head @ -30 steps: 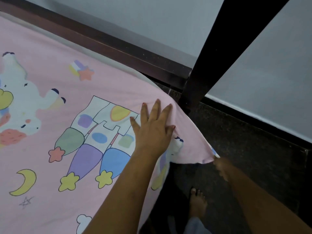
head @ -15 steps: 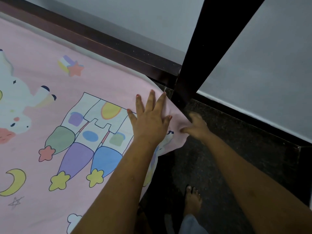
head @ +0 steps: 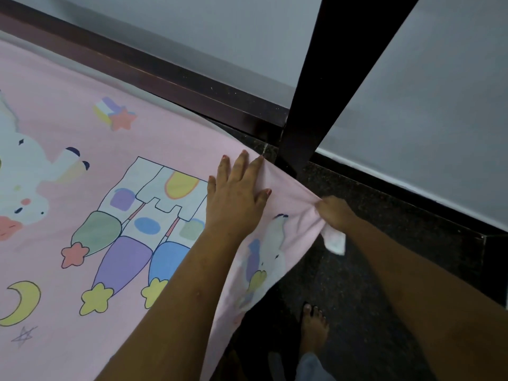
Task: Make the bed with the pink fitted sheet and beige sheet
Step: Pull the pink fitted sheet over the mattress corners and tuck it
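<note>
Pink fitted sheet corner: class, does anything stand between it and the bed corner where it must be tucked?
The black upright bed post stands at that corner, beside the pink printed fitted sheet. The right hand pinches the sheet's corner clear of it; the left hand presses flat nearby.

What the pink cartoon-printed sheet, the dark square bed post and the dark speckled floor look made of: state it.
Pink cartoon-printed sheet: thin matte cloth, likely cotton; it bunches into folds where the right hand pinches it. Dark square bed post: smooth, faintly glossy; painted wood or metal, cannot tell. Dark speckled floor: polished stone, probably granite, by its flecks.
</note>
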